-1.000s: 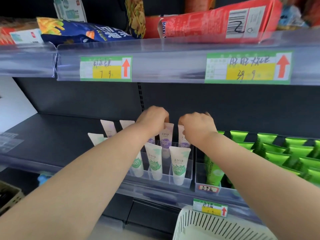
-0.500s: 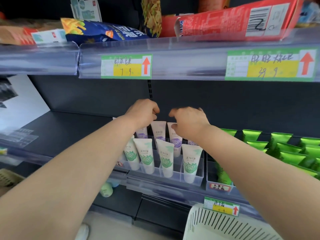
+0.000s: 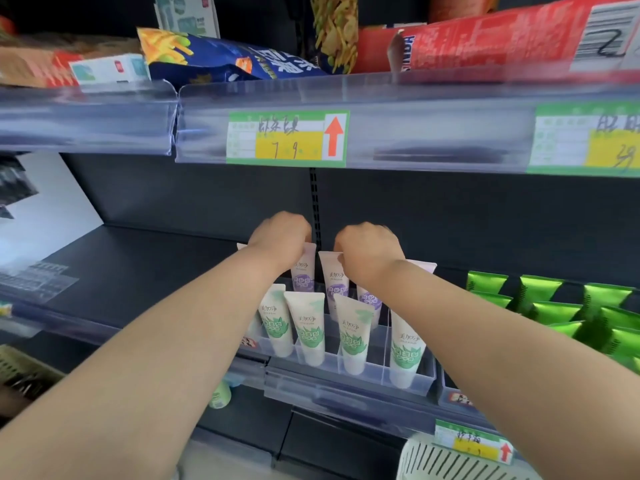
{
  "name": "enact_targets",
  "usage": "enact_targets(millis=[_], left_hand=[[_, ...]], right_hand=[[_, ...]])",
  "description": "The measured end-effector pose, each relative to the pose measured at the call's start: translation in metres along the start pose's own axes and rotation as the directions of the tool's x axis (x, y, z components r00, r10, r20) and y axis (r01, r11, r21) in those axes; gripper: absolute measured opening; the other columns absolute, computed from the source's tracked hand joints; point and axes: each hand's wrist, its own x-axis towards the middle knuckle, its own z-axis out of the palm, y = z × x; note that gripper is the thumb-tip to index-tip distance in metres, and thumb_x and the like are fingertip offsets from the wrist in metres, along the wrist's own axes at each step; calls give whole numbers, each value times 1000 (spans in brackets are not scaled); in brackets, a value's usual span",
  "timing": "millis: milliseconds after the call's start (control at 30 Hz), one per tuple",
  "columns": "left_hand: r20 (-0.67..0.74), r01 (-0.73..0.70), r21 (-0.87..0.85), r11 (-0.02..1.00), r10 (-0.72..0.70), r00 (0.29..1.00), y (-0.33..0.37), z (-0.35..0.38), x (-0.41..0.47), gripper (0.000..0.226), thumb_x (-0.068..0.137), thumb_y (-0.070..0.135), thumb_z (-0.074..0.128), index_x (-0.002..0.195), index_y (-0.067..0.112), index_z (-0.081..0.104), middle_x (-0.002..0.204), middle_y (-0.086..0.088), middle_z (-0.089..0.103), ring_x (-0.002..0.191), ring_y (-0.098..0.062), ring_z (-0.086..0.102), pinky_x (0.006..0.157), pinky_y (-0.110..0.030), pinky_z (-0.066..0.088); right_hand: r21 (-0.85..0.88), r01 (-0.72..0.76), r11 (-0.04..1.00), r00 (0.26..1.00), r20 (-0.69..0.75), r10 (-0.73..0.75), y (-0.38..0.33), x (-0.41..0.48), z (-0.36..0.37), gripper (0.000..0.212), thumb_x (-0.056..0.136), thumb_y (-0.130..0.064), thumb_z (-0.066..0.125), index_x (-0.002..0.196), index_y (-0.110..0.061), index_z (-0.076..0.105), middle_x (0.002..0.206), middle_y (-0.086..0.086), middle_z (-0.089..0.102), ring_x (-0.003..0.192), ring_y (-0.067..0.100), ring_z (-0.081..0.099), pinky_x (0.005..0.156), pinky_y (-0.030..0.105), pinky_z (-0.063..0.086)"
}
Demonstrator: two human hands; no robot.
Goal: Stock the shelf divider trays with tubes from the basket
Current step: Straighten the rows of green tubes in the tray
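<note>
A clear divider tray (image 3: 374,370) sits on the dark middle shelf. Its front row holds several white tubes with green labels (image 3: 308,327); behind them stand white tubes with purple labels. My left hand (image 3: 282,239) grips the top of one purple-label tube (image 3: 304,271) in the back row. My right hand (image 3: 367,252) pinches the top of the neighbouring purple-label tube (image 3: 335,275). Both tubes stand upright in the tray's lanes. The white slotted basket (image 3: 450,460) shows at the bottom right; what it holds is hidden.
Green packets (image 3: 561,306) fill the tray to the right. The shelf (image 3: 156,268) left of the tray is bare dark metal. The upper shelf rail with price tags (image 3: 287,138) overhangs closely, with snack bags and a red box above. A small green bottle (image 3: 220,396) sits below.
The view has shifted, so the shelf sits further right and lower. Both hands stay at the back row, now closed on the tops of the purple-label tubes.
</note>
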Motion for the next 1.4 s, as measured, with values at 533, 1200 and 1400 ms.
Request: enact_targets(millis=[533,1200,1400], left_hand=[[14,57,-41,998,-56,998,-38,-15,-10,46,84,-2,59,126,18,62,128,-6,60,116,-27,55,89,-33,48],[26,160,-53,986,-159,987,-57,-3,-14,32,81,-3,55,101,15,72,105,-8,65,94,-29,61,71,-34,50],[-21,107,-87,990,-110,994,-46,-12,-26,40,85,-1,56,117,21,67,121,-7,63,109,-28,58,87,-36,50]], right_hand=[[34,22,999,998,56,-24,-23,-5,-12,22,85,-17,54,105,-22,60,93,1,60,91,23,49,81,37,31],[41,63,997,996,55,-66,-47,8,-7,34,86,-16,56,120,-22,54,105,2,61,103,23,51,77,35,29],[49,59,997,997,39,-61,-44,-1,-16,38,86,-15,55,123,-23,53,110,0,61,107,22,50,78,36,29]])
